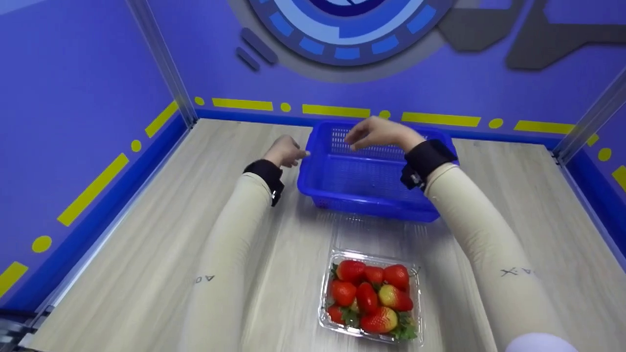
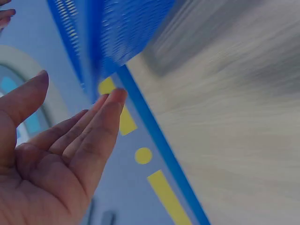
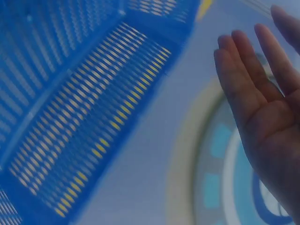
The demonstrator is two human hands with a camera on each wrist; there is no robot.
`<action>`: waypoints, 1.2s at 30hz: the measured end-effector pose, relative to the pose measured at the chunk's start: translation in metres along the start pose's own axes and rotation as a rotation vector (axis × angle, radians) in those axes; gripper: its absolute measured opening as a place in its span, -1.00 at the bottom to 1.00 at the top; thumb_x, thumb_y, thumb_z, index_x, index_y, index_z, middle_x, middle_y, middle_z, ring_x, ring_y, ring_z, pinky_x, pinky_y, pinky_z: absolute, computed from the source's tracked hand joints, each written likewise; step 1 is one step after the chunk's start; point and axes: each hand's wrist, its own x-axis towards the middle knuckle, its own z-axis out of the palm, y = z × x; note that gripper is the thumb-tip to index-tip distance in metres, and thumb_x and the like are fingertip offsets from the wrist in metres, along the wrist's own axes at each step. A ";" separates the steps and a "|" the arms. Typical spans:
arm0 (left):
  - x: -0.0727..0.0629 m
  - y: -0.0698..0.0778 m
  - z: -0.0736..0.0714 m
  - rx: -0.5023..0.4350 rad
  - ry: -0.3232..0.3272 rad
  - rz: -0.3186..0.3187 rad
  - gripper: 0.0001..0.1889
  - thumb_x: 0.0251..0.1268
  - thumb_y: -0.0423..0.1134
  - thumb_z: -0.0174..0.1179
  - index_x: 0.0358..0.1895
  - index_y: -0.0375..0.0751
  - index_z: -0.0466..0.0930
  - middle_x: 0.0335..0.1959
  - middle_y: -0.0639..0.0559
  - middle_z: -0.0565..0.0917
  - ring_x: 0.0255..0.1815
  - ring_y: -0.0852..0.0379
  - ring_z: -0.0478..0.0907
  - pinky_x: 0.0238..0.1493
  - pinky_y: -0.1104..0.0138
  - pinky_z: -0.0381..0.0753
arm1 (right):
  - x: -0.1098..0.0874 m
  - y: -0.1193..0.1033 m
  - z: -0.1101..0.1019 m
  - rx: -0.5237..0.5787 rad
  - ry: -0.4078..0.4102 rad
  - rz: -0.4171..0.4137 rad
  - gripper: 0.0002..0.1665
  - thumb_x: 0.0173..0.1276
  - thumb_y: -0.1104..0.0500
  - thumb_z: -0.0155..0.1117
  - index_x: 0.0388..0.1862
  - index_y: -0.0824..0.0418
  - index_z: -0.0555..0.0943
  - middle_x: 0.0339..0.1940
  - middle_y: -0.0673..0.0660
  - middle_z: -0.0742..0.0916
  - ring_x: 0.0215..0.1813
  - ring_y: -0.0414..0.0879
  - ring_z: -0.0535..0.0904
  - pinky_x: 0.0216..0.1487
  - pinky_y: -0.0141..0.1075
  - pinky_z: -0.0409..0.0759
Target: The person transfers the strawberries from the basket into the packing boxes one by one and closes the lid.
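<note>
A blue plastic basket (image 1: 364,208) with slotted walls stands at the back of the table, nothing inside it. Just off its left rim is my left hand (image 1: 287,150), fingers loosely extended and holding nothing; the left wrist view shows the open palm (image 2: 56,173) beside the basket wall (image 2: 126,33). My right hand (image 1: 379,133) hovers above the back part of the basket, also holding nothing. In the right wrist view its fingers (image 3: 241,79) are relaxed and apart from the slotted wall (image 3: 93,98). In front of the basket, a clear plastic box (image 1: 323,313) holds several strawberries (image 1: 367,298).
The box's clear lid (image 1: 376,234) lies folded back toward the basket. Blue panels (image 1: 88,98) with yellow marks wall in the wooden table (image 1: 161,234) at the left, back and right. Metal posts (image 1: 164,58) stand at the corners.
</note>
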 end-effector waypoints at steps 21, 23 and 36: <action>0.204 -0.078 0.052 0.476 -0.085 -0.134 -0.56 0.34 0.17 0.30 -0.24 -0.20 0.76 -0.38 0.02 0.81 -0.30 0.08 0.74 -0.01 0.37 0.68 | 0.062 0.006 0.078 0.099 -0.519 0.114 -0.47 0.51 0.27 0.21 0.44 0.27 0.50 0.43 0.28 0.61 0.32 0.01 0.60 0.46 -0.08 0.56; 0.211 -0.084 0.056 0.477 -0.061 -0.139 -0.57 0.31 0.17 0.33 -0.15 -0.17 0.76 -0.26 0.02 0.78 -0.21 0.08 0.70 0.10 0.31 0.67 | 0.064 0.005 0.083 0.095 -0.535 0.121 -0.48 0.51 0.27 0.21 0.42 0.26 0.51 0.42 0.26 0.62 0.26 -0.08 0.59 0.48 -0.08 0.54; 0.205 -0.080 0.052 0.477 0.033 -0.145 -0.57 0.26 0.13 0.39 -0.04 -0.15 0.73 0.02 0.01 0.73 -0.05 0.10 0.61 0.12 0.30 0.65 | 0.070 -0.006 0.096 0.080 -0.563 0.111 -0.50 0.44 0.33 0.18 0.36 0.33 0.53 0.01 0.01 0.67 -0.05 -0.25 0.52 0.19 -0.36 0.61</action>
